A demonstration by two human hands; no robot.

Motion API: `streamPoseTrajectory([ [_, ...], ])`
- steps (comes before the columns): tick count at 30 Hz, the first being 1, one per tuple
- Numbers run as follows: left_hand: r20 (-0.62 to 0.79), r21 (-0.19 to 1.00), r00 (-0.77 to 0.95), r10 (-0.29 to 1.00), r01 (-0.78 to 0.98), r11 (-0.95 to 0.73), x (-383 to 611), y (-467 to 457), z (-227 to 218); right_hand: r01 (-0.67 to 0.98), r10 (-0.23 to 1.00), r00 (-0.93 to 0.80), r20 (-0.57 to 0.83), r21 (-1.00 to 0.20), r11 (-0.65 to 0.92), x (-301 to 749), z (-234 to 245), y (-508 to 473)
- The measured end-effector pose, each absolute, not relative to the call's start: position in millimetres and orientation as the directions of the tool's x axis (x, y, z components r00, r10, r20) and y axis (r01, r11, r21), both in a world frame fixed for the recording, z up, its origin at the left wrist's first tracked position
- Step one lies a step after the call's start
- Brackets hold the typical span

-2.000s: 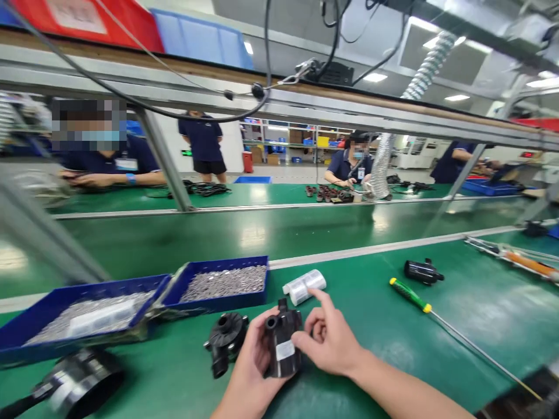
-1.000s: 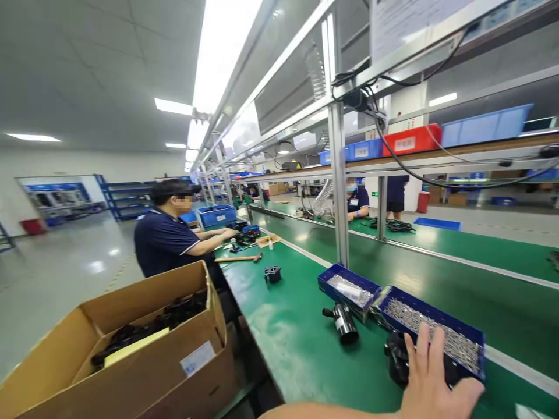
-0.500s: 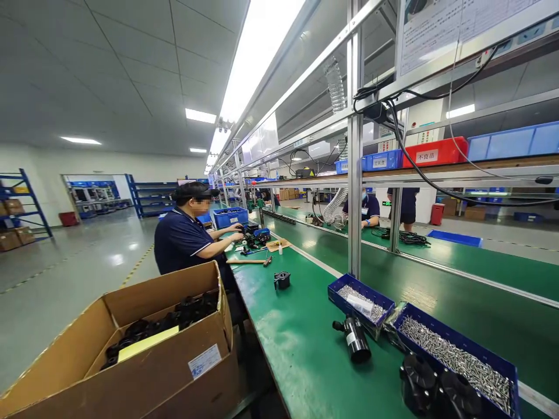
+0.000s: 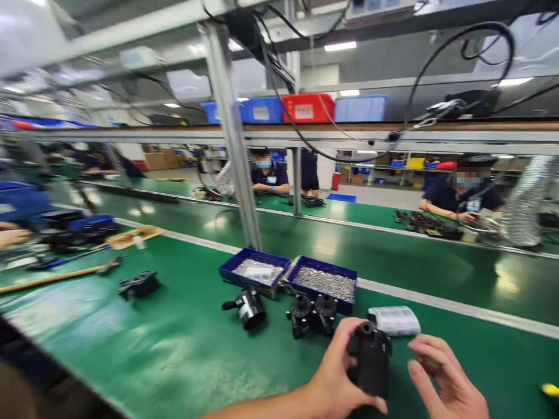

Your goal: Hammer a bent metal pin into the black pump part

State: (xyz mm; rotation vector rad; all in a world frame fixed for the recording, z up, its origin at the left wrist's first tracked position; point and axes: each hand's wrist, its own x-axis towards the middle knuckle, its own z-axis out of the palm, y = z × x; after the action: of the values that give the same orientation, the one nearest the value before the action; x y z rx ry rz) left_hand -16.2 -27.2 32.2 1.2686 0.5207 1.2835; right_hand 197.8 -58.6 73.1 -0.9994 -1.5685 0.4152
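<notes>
My left hand [image 4: 338,375] is wrapped round a black pump body [image 4: 372,362], holding it upright just above the green bench [image 4: 152,343]. My right hand [image 4: 445,378] hovers beside the pump on its right, fingers curled and apart, holding nothing. A white roll of labels [image 4: 395,320] lies just behind the pump. Two black pump covers [image 4: 311,314] sit to the left of my hands, in front of a blue tray of small metal screws [image 4: 325,282].
A second blue screw tray [image 4: 255,270] and a black-and-silver cylinder [image 4: 248,308] lie further left, then a black part [image 4: 140,285] and a hammer [image 4: 56,276]. A metal post [image 4: 233,145] rises behind the trays. Workers sit across the green conveyor [image 4: 393,250]. A co-worker's hand [image 4: 11,235] shows at far left.
The view has swung back from the aisle and the cardboard box to the bench. My left hand now holds a black pump body, and my right hand has come up beside it.
</notes>
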Motion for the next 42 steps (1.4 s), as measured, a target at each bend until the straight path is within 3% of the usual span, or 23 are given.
streamPoseTrajectory([
  [2,0.374,0.893,0.255,0.892,-0.358,-0.272,-17.3,-31.7,36.4,0.272,0.846,0.024,0.533,-0.818,0.507,202.2,76.4,-63.9],
  [5,0.403,0.9,0.245,0.882,-0.281,-0.333,-17.0,-35.0,38.5,0.08,0.963,-0.051,0.266,-0.96,0.27,193.9,79.6,-63.6],
  [7,0.407,0.904,0.246,0.88,-0.248,-0.349,-15.8,-35.3,37.9,-0.023,0.987,-0.11,0.114,-0.993,0.112,187.1,80.0,-63.2],
  [10,0.426,0.9,0.257,0.867,-0.218,-0.378,-14.8,-34.5,36.3,-0.096,0.983,-0.183,-0.002,-0.995,-0.02,180.9,80.1,-64.2],
  [30,0.429,0.903,0.315,0.847,-0.174,-0.393,-16.4,-35.5,37.1,-0.131,0.982,-0.189,-0.024,-0.99,-0.05,169.9,90.3,-69.1],
  [42,0.437,0.899,0.32,0.84,-0.184,-0.397,-16.7,-36.2,37.2,0.038,0.993,-0.12,0.012,-0.999,0.016,171.8,81.6,-70.4],
])
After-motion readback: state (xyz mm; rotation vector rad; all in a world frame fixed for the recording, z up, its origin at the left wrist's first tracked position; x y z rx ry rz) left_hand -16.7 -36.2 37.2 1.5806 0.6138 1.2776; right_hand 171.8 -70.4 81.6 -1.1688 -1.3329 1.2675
